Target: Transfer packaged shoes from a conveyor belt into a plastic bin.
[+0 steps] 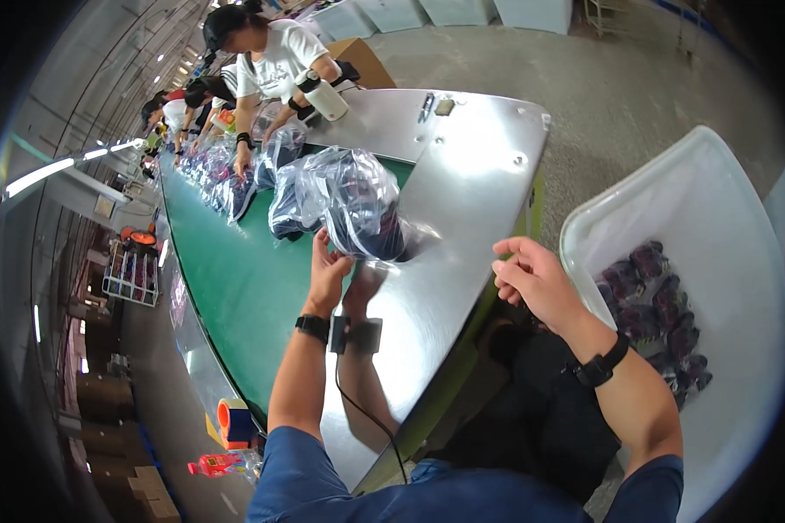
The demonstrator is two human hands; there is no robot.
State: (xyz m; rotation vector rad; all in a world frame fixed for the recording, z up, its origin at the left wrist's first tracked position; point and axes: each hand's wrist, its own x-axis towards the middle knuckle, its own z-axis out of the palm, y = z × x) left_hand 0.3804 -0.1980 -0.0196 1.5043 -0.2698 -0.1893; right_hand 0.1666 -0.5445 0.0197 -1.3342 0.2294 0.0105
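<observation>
A dark navy item in a clear plastic bag (366,205) lies at the near end of the green conveyor belt (235,288), partly over the metal table end. My left hand (327,277) is at the bag's near edge, thumb and fingers closed on the plastic; its fingertips are partly hidden. My right hand (536,277) hovers past the table's right edge, near the white bin, with bent fingers apart and nothing visible in them. Beside the first bag, further bagged dark items (279,152) lie along the belt.
To the right stands a large white bin (733,200) with several bagged dark bundles (645,296) inside. Across the belt a co-worker (275,65) in a white shirt reaches to the bags. A tape roll (234,420) and a red-capped bottle (222,464) sit lower left. A cable (371,414) trails over the metal.
</observation>
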